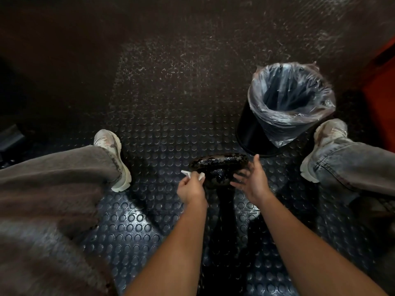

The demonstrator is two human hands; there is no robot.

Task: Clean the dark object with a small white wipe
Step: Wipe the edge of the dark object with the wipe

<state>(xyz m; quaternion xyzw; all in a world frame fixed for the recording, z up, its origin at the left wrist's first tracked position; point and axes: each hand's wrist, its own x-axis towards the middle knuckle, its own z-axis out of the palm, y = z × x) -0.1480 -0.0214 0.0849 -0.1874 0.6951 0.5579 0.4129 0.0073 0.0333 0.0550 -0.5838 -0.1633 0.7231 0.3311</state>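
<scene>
Both bare forearms enter from the near edge of the studded rubber floor [171, 116] and converge on the work. Left hand [190, 190] pinches a small white wipe [201, 176], fingers curled round it; wipe corners show on either side of the knuckles. Right hand [252, 180] is spread, fingers straight, resting on or just beside the right end of the dark object [220, 165]; actual contact cannot be confirmed.

Location: dark object sits at mid-floor between the person's two feet, near the lined waste bin [286, 105], which stands just beyond it toward the right. A dark stem appears to run down from it toward the camera, so it may be a seat or handle on a post; exact identity unclear.

Appearance: rounded, elongated, black, glossy. Surface looks mottled and flaky, with raised wet-looking patches and bright glints, heaviest at centre.

Step in hand, judged: wipe is meeting the left end, cleaning barely begun. To do it well: brace the object with the spread hand so it cannot swing; work from the left end to the right in overlapping strokes; refold to a clean face as soil lifts; press into the flaking centre gently.
</scene>
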